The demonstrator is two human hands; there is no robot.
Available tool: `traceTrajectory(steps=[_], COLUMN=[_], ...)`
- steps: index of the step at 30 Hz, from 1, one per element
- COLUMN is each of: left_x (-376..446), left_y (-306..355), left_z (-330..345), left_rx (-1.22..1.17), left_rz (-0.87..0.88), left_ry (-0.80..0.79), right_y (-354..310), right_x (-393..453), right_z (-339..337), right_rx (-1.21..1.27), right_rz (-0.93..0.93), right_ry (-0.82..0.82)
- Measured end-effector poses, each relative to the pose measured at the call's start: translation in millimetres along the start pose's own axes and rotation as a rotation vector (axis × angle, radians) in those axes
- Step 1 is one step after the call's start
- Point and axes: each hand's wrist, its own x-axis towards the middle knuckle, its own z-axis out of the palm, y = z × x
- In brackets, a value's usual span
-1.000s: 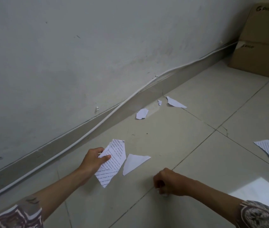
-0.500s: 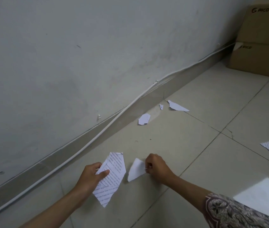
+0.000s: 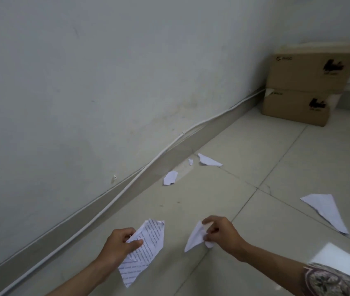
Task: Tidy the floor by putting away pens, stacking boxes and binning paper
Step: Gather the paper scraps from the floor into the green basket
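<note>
Left hand (image 3: 119, 245) low over the tiled floor (image 3: 255, 150), thumb and fingers pinching a printed paper scrap (image 3: 146, 248), right hand (image 3: 223, 233) beside it gripping a blank white scrap (image 3: 195, 237) (both lifted), bare tiles ahead, more torn pieces (image 3: 170, 177) near the skirting.

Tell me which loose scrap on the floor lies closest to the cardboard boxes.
The pointed scrap by the skirting, beyond the tiny bit and the small scrap. It lies furthest up the floor toward the boxes.
</note>
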Motion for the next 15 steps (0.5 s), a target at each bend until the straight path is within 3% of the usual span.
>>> traceTrajectory(steps=[7,15], left_x=[11,-29], left_y=[68,208], left_z=[63,194], left_rx=[-0.015,-0.151], left_rz=[0.085,0.299], left_ry=[-0.148,-0.421], right_y=[13,7], right_x=[-66,-190], right_z=[-104,-229], right_rx=[0.114,0.324], right_rz=[0.088,0.091], right_ry=[0.119,0.679])
